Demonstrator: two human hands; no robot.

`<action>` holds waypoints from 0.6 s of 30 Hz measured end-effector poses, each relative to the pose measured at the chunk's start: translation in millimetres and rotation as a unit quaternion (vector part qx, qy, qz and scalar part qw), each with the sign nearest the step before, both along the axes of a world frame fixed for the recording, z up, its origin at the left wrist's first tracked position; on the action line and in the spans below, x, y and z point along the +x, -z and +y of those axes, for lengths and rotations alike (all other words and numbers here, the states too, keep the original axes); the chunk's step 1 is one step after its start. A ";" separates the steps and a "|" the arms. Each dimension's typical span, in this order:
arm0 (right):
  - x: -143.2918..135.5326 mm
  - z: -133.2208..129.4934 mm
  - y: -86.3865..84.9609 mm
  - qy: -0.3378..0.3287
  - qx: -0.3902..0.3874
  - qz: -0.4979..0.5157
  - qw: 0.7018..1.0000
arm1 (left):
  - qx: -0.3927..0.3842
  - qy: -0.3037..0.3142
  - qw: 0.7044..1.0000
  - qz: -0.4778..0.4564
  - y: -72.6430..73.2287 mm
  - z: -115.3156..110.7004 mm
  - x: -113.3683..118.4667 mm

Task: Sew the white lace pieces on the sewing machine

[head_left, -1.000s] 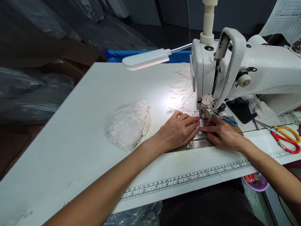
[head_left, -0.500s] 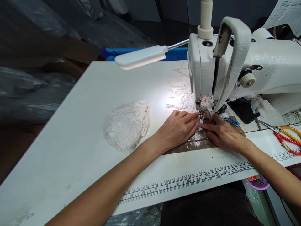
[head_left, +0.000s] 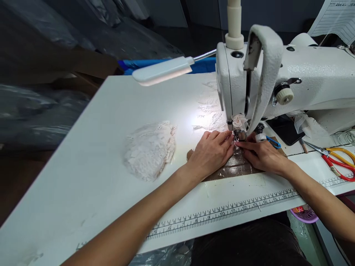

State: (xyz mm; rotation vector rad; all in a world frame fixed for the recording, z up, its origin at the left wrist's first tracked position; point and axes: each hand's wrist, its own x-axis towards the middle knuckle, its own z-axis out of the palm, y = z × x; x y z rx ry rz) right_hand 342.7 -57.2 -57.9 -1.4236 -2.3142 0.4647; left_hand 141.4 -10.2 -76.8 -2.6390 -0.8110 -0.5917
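At the presser foot point(head_left: 239, 136) of a white sewing machine point(head_left: 310, 74), both hands work close together over a small bit of white lace fabric point(head_left: 235, 147), mostly covered by fingers. My left hand point(head_left: 214, 152) lies flat just left of the foot, its fingers stretched forward and pressing down on the cloth. My right hand point(head_left: 262, 154) is closed at the right of the foot, with thumb and forefinger pinching the fabric edge. Beneath them is a brown, shiny taped sheet point(head_left: 235, 170). A pale fabric rosette point(head_left: 239, 121) sits on the machine head above the foot.
A heap of white lace pieces point(head_left: 149, 149) lies on the left of the table; more lace point(head_left: 210, 112) lies behind my left hand. A lamp point(head_left: 163, 70) hangs overhead. Scissors point(head_left: 337, 157), a dark phone point(head_left: 287, 129) and blue thread snips point(head_left: 274, 142) lie right. A printed ruler point(head_left: 222, 212) edges the table.
The camera view has shifted slightly, so the machine appears a little farther left. Both hands stay by the presser foot with nearly the same pose.
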 end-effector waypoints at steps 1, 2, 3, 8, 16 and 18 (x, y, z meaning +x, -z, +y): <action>0.9 -0.9 -2.5 0.003 -0.006 0.013 1.000 | -0.004 -0.004 1.000 -0.002 -0.1 0.2 0.0; 1.7 -1.5 -4.6 0.006 -0.009 0.025 1.000 | -0.010 -0.007 1.000 -0.005 -0.5 0.5 -0.3; 2.5 -1.9 -6.1 0.010 -0.009 0.035 0.999 | -0.018 -0.007 1.000 -0.011 -1.3 0.9 -0.9; 6.1 -0.1 -4.5 0.036 0.000 0.078 0.996 | -0.040 0.069 0.995 -0.065 -11.8 5.5 -10.6; 5.9 1.4 0.5 0.054 0.021 0.082 0.995 | -0.133 0.178 0.973 -0.067 -9.8 18.5 -18.6; 5.8 1.2 0.0 0.050 0.018 0.071 0.996 | -0.147 0.157 0.972 -0.094 -8.0 17.9 -15.9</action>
